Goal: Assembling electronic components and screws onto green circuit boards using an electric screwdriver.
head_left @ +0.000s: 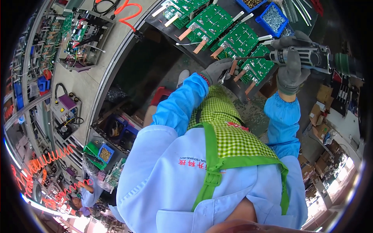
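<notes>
My right hand (291,68), in a grey glove, is wrapped round a power screwdriver (311,58). Its long thin bit (252,58) points left and ends at a copper strip (233,66) on a green circuit board (240,40). Close by that tip is my gloved left hand (216,72), with its fingers drawn together at the strip. A small silvery metal piece (222,79) shows under these fingers; its kind is unclear. Another circuit board (258,64) with copper strips lies beneath the screwdriver, and a further board (210,24) lies to the left.
Blue bins of small metal parts (273,19) stand at the far side of the dark bench (167,33). An orange coiled hose (128,9) hangs at the upper left. Beyond it, a grey conveyor (87,77) carries an assembled unit (83,39). Another person (88,194) is at the lower left.
</notes>
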The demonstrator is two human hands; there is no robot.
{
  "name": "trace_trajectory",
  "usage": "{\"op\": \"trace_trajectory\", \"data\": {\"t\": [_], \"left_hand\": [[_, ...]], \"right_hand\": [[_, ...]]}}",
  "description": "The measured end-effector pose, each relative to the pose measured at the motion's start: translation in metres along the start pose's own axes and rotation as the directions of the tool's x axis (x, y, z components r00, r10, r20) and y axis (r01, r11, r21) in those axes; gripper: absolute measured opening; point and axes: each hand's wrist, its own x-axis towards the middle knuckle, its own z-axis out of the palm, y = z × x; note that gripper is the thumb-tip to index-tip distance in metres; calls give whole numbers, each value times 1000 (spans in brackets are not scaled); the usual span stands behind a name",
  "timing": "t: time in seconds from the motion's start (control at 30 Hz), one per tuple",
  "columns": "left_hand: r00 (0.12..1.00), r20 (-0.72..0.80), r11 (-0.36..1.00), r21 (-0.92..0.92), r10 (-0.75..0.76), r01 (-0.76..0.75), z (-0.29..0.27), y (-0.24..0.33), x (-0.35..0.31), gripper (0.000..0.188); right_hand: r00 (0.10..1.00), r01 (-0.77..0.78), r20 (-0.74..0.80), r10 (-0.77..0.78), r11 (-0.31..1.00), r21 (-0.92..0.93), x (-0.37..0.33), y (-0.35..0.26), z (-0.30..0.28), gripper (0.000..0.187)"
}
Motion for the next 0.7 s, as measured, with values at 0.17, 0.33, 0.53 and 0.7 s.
{"op": "trace_trajectory", "data": {"t": [0.17,0.33,0.53,0.7], "left_hand": [[1000,-24,998,-66,9,-10,9,4,-9,39],[998,-53,994,109,14,-8,4,10,-2,32],[999,-34,995,91,31,-27,2,6,3,26],[996,-93,998,70,4,3,5,8,0,22]], "right_hand": [[999,-32,-33,29,995,-90,-2,-3,2,44],[998,-25,-56,17,989,-147,-5,-8,11,42],[997,-51,-67,41,989,-141,-9,-10,15,42],[999,-21,-29,19,997,-73,-1,1,1,36]]}}
